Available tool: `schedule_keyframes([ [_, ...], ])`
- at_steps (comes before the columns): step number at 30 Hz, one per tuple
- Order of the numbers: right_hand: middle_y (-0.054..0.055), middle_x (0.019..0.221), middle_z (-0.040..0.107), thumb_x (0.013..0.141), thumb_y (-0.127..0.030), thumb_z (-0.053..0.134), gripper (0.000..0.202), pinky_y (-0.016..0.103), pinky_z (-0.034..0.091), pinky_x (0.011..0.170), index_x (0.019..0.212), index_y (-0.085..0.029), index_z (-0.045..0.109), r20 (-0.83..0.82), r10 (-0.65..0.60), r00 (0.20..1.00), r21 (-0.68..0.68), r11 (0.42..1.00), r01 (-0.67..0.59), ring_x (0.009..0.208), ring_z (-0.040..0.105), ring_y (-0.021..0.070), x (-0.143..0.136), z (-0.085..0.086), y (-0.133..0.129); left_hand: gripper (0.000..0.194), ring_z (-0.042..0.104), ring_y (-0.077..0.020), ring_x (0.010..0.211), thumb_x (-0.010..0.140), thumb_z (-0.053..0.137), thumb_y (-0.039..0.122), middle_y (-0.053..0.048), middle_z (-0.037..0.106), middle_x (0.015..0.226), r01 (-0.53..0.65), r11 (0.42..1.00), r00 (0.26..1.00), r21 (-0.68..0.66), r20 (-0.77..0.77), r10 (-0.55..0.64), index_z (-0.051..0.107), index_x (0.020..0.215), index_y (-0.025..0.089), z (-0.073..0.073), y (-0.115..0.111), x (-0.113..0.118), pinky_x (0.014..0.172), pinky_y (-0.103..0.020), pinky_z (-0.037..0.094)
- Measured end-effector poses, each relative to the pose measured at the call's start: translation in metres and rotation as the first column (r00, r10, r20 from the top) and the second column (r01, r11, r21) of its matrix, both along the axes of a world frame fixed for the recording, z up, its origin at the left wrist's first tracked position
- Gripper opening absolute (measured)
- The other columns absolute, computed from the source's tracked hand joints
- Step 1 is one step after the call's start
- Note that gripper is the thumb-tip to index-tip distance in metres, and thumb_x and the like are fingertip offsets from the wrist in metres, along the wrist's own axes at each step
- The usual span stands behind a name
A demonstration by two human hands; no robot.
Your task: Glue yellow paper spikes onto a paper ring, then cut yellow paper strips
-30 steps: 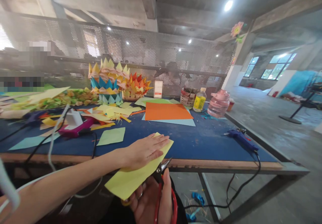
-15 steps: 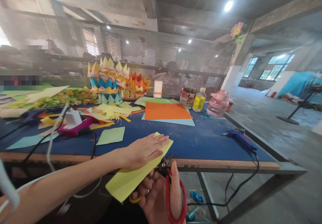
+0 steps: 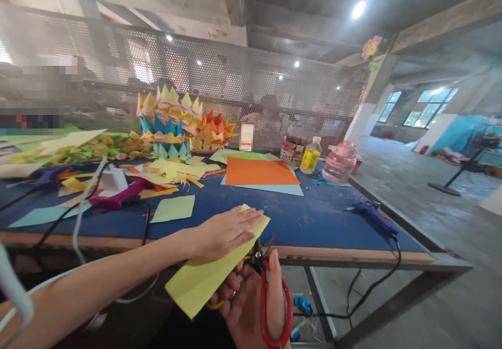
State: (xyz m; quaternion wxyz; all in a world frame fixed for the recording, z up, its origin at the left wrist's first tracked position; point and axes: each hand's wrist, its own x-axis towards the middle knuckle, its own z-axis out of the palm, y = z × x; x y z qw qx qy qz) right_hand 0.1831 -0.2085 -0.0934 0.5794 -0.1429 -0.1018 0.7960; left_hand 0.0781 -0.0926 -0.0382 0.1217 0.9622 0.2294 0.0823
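My left hand (image 3: 225,234) lies flat, fingers stretched out, on a folded-looking strip of yellow paper (image 3: 196,286). The paper rests across the table's front edge, and its lower end sticks out past it. Palm up below the paper, my right hand (image 3: 251,299) is wrapped round a pair of scissors (image 3: 288,312). Its thumb passes through the red handle loop, while the other fingers are partly hidden under the paper. The dark blades, slightly parted, point up beside the paper's right edge, close to my left fingers.
Orange paper (image 3: 261,171) lies further back on the blue table (image 3: 306,223), with a light green sheet (image 3: 173,209) to the left. A blue glue gun (image 3: 376,218) with a black cable sits at right. Behind stand paper crowns (image 3: 168,135), a yellow-labelled bottle (image 3: 310,158) and a pink jug (image 3: 339,163).
My right hand and the scissors have shifted very slightly to the right. My left hand stays flat on the yellow paper. The view has tilted a little.
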Motion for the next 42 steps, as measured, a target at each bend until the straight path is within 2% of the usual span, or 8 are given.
schedule_keyframes([
  [8,-0.001,0.056,0.047,0.077,-0.076,0.038,0.065,0.028,0.044,0.060,0.071,-0.015,0.059,-0.035,0.038,0.999,0.000,0.999,-0.038,0.055,0.053,0.0145,-0.004,0.000,0.001,0.053,0.015,-0.0160,0.142,0.100,0.015,0.043,-0.004,0.022,0.154,0.003,0.999,1.000,-0.035,-0.028,-0.004,0.021,0.147,0.021,0.004,0.000,-0.001,0.116,-0.039,0.007],
  [14,-0.001,0.055,0.048,0.077,-0.074,0.041,0.063,0.026,0.044,0.058,0.070,-0.014,0.059,-0.048,0.000,0.999,0.012,1.000,0.001,0.053,0.053,0.0138,-0.010,0.003,0.000,0.052,0.017,-0.0165,0.141,0.100,0.012,0.043,-0.003,0.025,0.154,0.025,0.997,0.999,-0.072,-0.026,-0.027,0.018,0.148,0.025,0.011,-0.003,-0.006,0.116,-0.040,0.008],
  [19,-0.002,0.054,0.048,0.074,-0.078,0.042,0.065,0.025,0.045,0.057,0.069,-0.015,0.059,-0.044,0.019,0.999,0.001,1.000,-0.019,0.051,0.054,0.0131,-0.020,-0.005,-0.006,0.051,0.019,-0.0181,0.141,0.100,0.016,0.043,-0.001,0.025,0.154,0.026,0.996,0.999,-0.082,-0.019,-0.028,0.017,0.148,0.027,0.012,-0.015,-0.014,0.117,-0.040,0.007],
  [25,-0.001,0.053,0.050,0.074,-0.080,0.038,0.069,0.027,0.044,0.056,0.067,-0.015,0.059,-0.058,-0.026,0.998,-0.014,1.000,0.025,0.051,0.055,0.0149,-0.027,-0.010,-0.005,0.052,0.014,-0.0171,0.142,0.099,0.016,0.045,0.000,0.019,0.155,0.030,0.998,0.998,-0.051,-0.046,-0.032,0.013,0.149,0.028,0.009,-0.022,-0.018,0.117,-0.040,0.005],
  [30,0.000,0.055,0.050,0.075,-0.077,0.042,0.066,0.029,0.044,0.057,0.069,-0.013,0.060,-0.065,-0.017,0.998,0.003,1.000,0.017,0.053,0.055,0.0158,-0.023,-0.012,-0.001,0.053,0.012,-0.0167,0.142,0.099,0.015,0.046,0.000,0.018,0.155,-0.002,0.997,0.997,-0.073,-0.081,-0.004,0.013,0.149,0.026,0.012,-0.021,-0.016,0.117,-0.040,0.004],
  [36,0.000,0.056,0.049,0.073,-0.081,0.038,0.071,0.028,0.042,0.057,0.073,-0.014,0.061,-0.060,-0.011,0.998,0.026,1.000,0.012,0.054,0.053,0.0160,-0.009,-0.017,-0.005,0.052,0.010,-0.0155,0.143,0.099,0.015,0.046,0.002,0.016,0.156,0.003,0.999,0.996,-0.041,-0.086,-0.006,0.012,0.149,0.028,0.003,-0.017,-0.017,0.117,-0.040,0.003],
  [42,0.000,0.056,0.048,0.075,-0.079,0.036,0.068,0.033,0.044,0.064,0.072,-0.015,0.060,-0.033,0.002,0.999,0.022,1.000,-0.001,0.054,0.052,0.0163,-0.004,-0.012,0.000,0.052,0.012,-0.0162,0.142,0.100,0.014,0.045,0.001,0.017,0.156,-0.002,0.999,0.995,-0.034,-0.096,-0.001,0.012,0.149,0.027,0.003,-0.018,-0.017,0.117,-0.041,0.005],
])
